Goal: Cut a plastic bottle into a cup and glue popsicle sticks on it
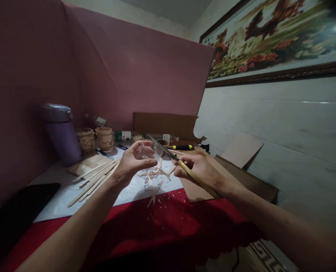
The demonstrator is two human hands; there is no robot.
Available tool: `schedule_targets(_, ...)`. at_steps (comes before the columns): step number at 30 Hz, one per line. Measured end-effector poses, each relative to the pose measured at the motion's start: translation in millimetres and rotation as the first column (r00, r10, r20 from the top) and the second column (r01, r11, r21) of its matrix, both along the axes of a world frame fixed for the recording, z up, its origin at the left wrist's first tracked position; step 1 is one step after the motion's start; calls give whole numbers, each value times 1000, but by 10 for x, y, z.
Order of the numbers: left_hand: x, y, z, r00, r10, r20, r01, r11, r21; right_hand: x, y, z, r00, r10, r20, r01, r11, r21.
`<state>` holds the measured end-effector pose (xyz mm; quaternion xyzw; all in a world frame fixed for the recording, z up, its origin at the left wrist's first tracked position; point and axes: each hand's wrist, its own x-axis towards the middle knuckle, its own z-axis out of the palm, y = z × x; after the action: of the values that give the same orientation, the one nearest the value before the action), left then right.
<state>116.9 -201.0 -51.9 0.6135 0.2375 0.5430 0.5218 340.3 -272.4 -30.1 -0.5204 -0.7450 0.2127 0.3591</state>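
Observation:
My left hand (134, 160) is closed around a clear plastic piece (151, 151), which looks like part of a cut bottle, above the white sheet. In my right hand (198, 170) is a knife (196, 176) with a long, yellowish wooden handle. Its dark blade slants up and left, beside the rim of the plastic piece; whether they touch I cannot tell. Curled wood shavings (156, 176) lie below both hands. Left of my left hand, flat wooden sticks (96, 181) are spread on the white sheet (125, 192).
A purple tumbler (60, 138) and two wood-coloured cups (104, 139) stand at the back left. Behind my hands lie a yellow-black utility knife (182, 147) and plastic bottles (168, 138). Cardboard (198, 190) lies at the right. Red cloth (168, 223) covers the front edge.

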Motion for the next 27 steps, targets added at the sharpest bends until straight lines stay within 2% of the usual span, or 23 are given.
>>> schedule_targets(5,12,-9,12,1000,-14,-23,14,1000,6,-43,-19,19,998,-46,-39,44,998,-50)
schedule_targets(8,36,-8,-10,999,-16,-33,17,999,48,-98,34,9,962,-105,-253,67,986,-154)
schedule_targets(10,66,2,-58,998,3,-59,4,993,118,-162,87,3,900,-119,-419,21,973,-232)
schedule_targets(13,123,13,-162,976,135,-171,-83,956,282,-289,158,8,855,-130,-502,-2,967,-254)
schedule_targets(16,164,-12,-226,938,267,-221,-154,892,425,-386,223,24,893,-152,-423,78,979,-187)
schedule_targets(18,166,-45,-213,940,253,-229,-128,884,450,-401,275,35,924,-156,-349,114,984,-139)
schedule_targets(20,146,-72,-163,953,185,-241,-76,912,403,-379,324,49,951,-147,-271,139,989,-49)
schedule_targets(22,112,-77,-105,960,149,-235,-71,948,311,-349,352,67,974,-122,-190,136,988,67)
schedule_targets(24,78,-57,-66,962,163,-217,-115,969,218,-334,349,92,991,-88,-101,103,982,161)
schedule_targets(27,44,-11,-49,944,237,-227,-206,966,153,-345,310,140,998,-59,35,49,969,242)
